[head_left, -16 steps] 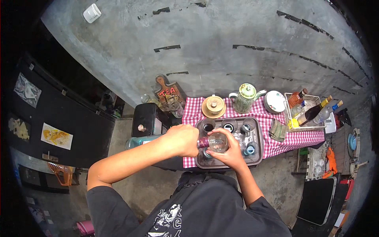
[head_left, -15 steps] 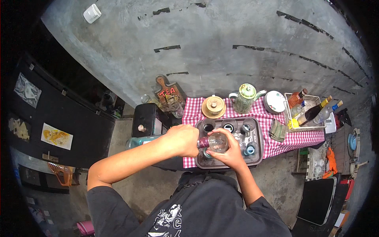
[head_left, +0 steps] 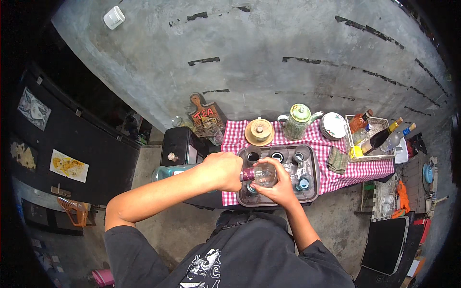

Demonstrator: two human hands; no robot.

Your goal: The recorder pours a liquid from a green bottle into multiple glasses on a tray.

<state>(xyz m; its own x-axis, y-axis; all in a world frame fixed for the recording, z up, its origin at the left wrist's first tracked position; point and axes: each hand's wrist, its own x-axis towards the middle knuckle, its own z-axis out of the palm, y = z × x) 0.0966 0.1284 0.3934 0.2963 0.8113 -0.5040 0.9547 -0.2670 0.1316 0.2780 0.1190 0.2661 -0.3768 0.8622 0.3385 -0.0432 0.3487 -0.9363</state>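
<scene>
My left hand is wrapped round a clear bluish glass bottle, which lies nearly level, partly hidden behind the forearm. Its maroon-banded neck points right, at the mouth of a clear drinking glass. The fingers of my right hand are curled round that glass, which is tipped toward the bottle. Whether liquid is flowing cannot be made out. Below both hands is a brown plastic tray with several cups, among them a dark-filled cup and a cup with a pale blue inside.
A checked cloth covers the table. Behind the tray stand a lidded tan pot, a green teapot and stacked plates. To the right are a folded green cloth and a bottle basket. A black box stands left.
The hands, bottle and glass hold almost the same pose. The whole view has shifted very slightly.
</scene>
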